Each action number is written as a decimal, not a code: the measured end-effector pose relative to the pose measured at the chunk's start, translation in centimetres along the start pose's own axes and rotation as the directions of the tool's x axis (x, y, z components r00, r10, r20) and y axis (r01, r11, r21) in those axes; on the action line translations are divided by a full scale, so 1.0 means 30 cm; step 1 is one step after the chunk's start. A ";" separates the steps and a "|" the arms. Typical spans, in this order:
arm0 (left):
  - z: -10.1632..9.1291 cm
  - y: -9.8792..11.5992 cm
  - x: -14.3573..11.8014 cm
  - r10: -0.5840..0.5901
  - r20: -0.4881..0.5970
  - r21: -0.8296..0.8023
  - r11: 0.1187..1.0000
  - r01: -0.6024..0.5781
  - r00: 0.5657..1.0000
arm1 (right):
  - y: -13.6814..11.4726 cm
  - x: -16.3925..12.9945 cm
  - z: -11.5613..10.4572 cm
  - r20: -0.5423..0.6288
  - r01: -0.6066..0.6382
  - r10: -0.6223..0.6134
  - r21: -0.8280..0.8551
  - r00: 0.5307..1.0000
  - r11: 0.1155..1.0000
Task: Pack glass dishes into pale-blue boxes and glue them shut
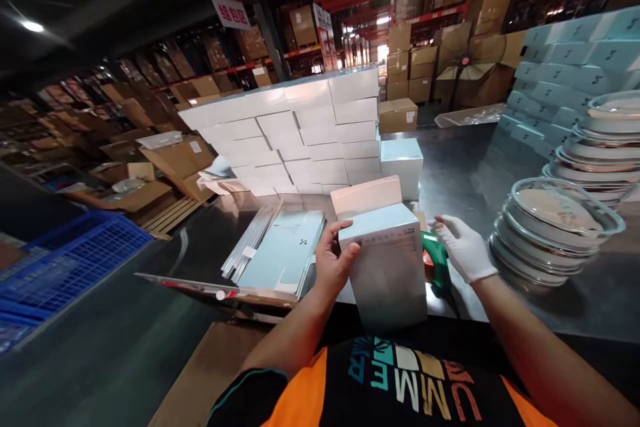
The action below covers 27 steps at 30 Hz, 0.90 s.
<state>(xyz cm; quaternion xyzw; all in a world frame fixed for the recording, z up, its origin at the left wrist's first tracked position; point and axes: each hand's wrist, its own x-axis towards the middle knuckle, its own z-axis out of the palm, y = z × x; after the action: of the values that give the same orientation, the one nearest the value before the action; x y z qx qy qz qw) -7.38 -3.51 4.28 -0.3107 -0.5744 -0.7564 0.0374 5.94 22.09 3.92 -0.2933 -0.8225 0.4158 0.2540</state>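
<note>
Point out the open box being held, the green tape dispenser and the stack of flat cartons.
open box [387, 267]: head view, front panel.
green tape dispenser [435, 260]: head view, green body.
flat cartons [285, 250]: head view, top sheet.

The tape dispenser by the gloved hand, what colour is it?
Green, with a bit of red; the tape dispenser shows in the head view, partly hidden behind the box.

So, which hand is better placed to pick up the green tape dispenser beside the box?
The right hand, I think. It lies in its white glove right next to the green tape dispenser, while the bare left hand is gripping the box.
</note>
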 end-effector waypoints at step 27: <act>-0.036 0.165 0.117 0.131 0.782 0.316 0.759 -0.569 0.609 | -0.121 -0.141 0.035 0.159 0.875 -0.901 0.222 0.404 0.431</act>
<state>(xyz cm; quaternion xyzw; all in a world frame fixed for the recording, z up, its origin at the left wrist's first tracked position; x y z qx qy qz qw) -8.62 -5.09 10.09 -0.6685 -0.6520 -0.3544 0.0491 7.21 16.86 5.65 0.2578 -0.8543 0.2930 0.3432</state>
